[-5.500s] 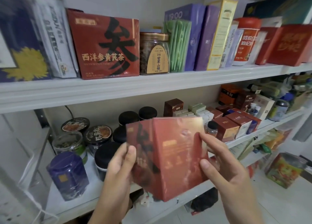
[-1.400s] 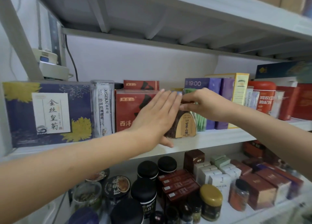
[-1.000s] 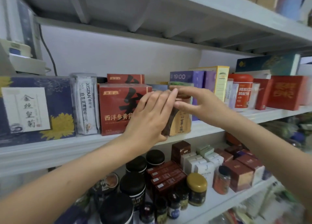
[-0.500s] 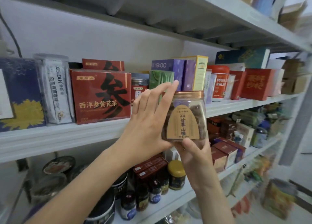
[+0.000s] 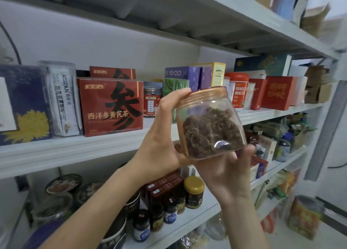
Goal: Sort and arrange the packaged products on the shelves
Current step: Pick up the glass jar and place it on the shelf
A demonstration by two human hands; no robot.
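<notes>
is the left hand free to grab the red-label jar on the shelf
Probably not: the left hand grips the clear jar, with the right hand. Nothing blocks the red-label jar.

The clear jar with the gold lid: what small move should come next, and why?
Probably turn the clear jar upright: it is tilted in the air, the left hand gripping its side and the right hand under its base, so it could not yet stand on the shelf.

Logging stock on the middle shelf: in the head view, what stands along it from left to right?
Dark blue box → white pouch → red tea box → red-labelled jar → green packets → yellow box → orange canister → red gift box.
</notes>
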